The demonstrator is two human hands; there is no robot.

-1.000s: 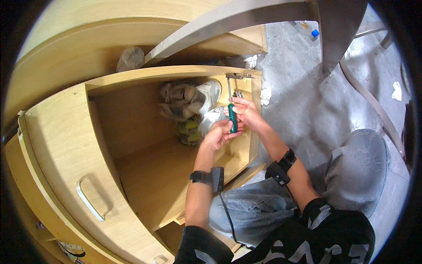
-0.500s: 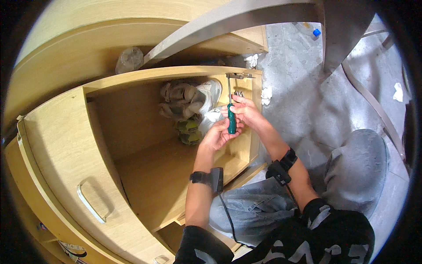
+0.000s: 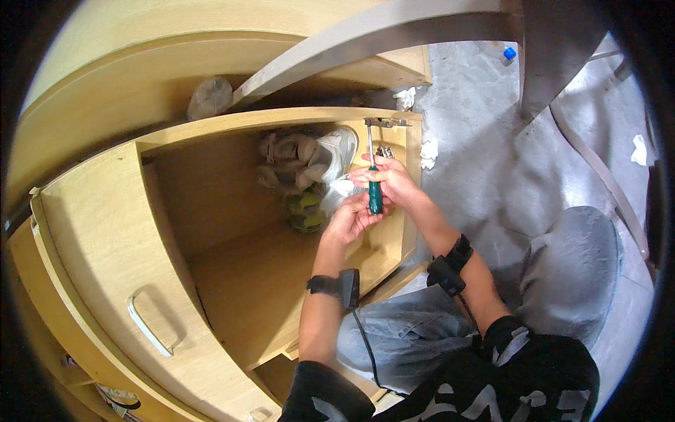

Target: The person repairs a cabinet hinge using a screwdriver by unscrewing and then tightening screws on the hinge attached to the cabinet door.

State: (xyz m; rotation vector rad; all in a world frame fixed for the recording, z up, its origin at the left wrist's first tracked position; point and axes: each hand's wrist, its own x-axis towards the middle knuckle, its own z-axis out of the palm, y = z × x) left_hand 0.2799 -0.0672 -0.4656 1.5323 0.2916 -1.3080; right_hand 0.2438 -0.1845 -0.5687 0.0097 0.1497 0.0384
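Observation:
A screwdriver [image 3: 375,195] with a dark green handle and a thin metal shaft points away from me, its tip at a metal hinge [image 3: 387,122] on the cabinet's far side panel. Fingers of my left hand [image 3: 349,219] close around the butt end of the handle. Higher up, my right hand [image 3: 397,183] grips the front of the handle near the shaft. Just beyond the right hand's fingers is another small metal piece [image 3: 384,151], partly hidden. Both hands are over the opening of the wooden cabinet [image 3: 239,295].
Inside the cabinet lie pale shoes [image 3: 339,151] and a yellow-green bundle [image 3: 304,211]. A grey curved chair leg [image 3: 380,35] arches over the far side. Crumpled paper [image 3: 429,153] and a blue cap [image 3: 510,53] are on the grey floor. A drawer handle [image 3: 146,327] sticks out at left.
The view has shifted slightly, moving the whole scene a little to the right. Both hands keep their hold on the screwdriver, whose tip stays at the hinge.

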